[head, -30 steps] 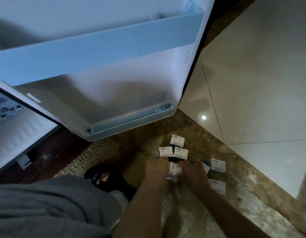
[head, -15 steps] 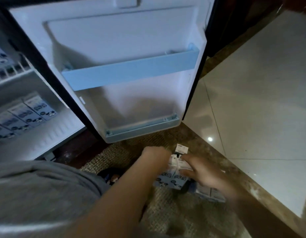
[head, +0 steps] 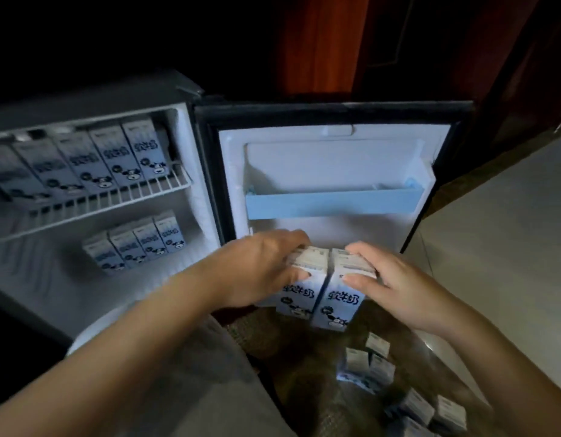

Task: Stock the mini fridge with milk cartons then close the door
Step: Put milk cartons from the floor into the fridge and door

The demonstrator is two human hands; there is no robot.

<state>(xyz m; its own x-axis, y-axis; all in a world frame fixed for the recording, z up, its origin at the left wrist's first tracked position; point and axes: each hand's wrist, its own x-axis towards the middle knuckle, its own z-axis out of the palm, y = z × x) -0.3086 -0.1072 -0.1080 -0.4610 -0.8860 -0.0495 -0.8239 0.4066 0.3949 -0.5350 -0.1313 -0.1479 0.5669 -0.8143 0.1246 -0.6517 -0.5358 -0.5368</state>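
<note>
Shelf cartons [head: 115, 159] stocked, 10 o'clock; left hand [head: 257, 272], right hand [head: 399, 291] fingers clasp carton pair [head: 304, 296]; floor cartons [head: 377, 367], 5 o'clock, unstocked; door [head: 332, 165] open.

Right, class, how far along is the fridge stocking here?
Done: shelf cartons in a row, four lower cartons beneath. In hand: left hand and right hand grip a carton pair before the door. Left: floor cartons to load, door to shut.

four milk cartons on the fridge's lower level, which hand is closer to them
Left. The left hand, gripping the left held white-and-blue carton, sits just right of that carton row; the right hand, on the right held carton, is further right.
</note>
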